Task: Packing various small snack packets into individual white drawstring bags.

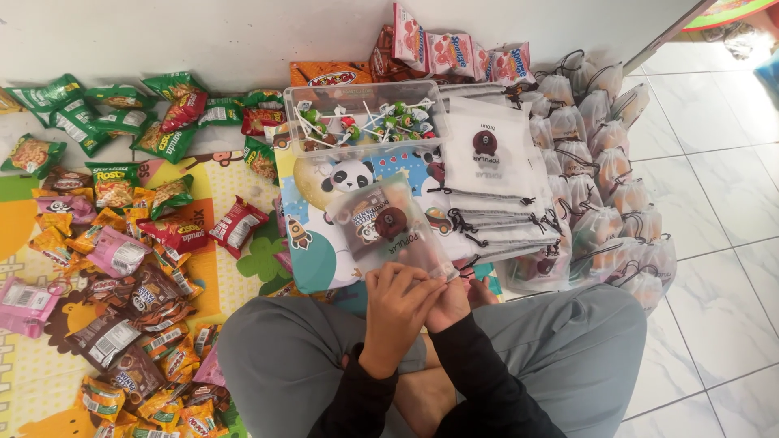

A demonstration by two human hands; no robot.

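Sitting cross-legged on the floor, a person pinches a translucent drawstring pouch (389, 227) at its mouth, left hand (398, 308) and right hand (449, 302) both closed on it. Snack packets (130, 243) lie left; cinching likely needs the cords pulled.

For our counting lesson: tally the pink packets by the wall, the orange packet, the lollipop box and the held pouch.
Pink packets: 3
Orange packet: 1
Lollipop box: 1
Held pouch: 1
Total: 6
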